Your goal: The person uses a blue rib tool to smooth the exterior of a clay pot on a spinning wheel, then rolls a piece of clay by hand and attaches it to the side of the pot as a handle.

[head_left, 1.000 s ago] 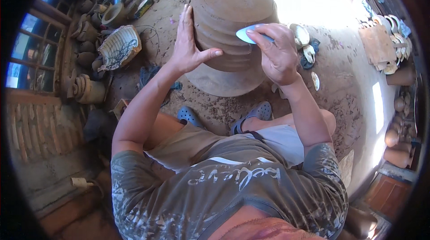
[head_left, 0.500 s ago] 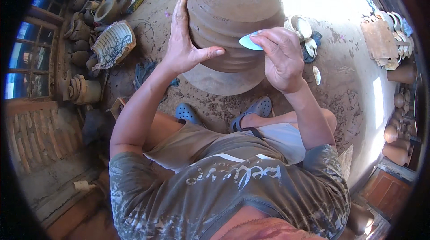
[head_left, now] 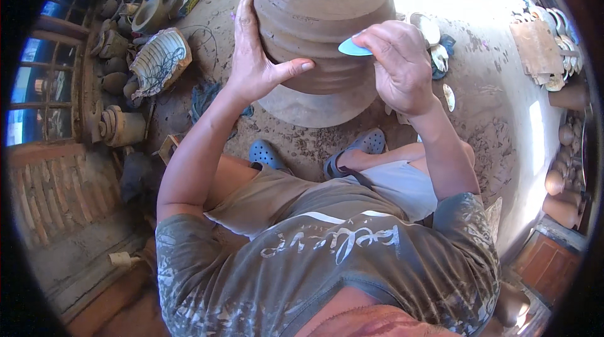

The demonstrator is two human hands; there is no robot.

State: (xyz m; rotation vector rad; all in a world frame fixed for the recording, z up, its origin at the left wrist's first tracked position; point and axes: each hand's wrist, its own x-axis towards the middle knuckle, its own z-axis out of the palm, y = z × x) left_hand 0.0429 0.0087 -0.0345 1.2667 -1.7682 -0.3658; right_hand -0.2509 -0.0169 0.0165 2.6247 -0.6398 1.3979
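Note:
A large brown clay pot (head_left: 318,4) with horizontal ridges and a flat top stands on a round grey base (head_left: 305,110) in front of me. My left hand (head_left: 255,63) lies against the pot's left side, fingers stretched upward and thumb spread across the ridged wall. My right hand (head_left: 399,66), at the right side, pinches a flat light-blue oval tool (head_left: 350,49) between thumb and fingers, held at the ridges. Whether the tool's edge touches the clay is hard to tell.
Pots (head_left: 119,126) and a ribbed cracked mould (head_left: 157,60) lie along the left by a window (head_left: 44,85). White shells or shards (head_left: 440,57) lie right of the base. Boards (head_left: 535,54) and small pots (head_left: 557,183) line the right wall. My feet (head_left: 267,154) rest near the base.
My right hand and the blue tool have shifted slightly, down and then back up, ending a little further right. My left hand stays against the pot, a little higher in view.

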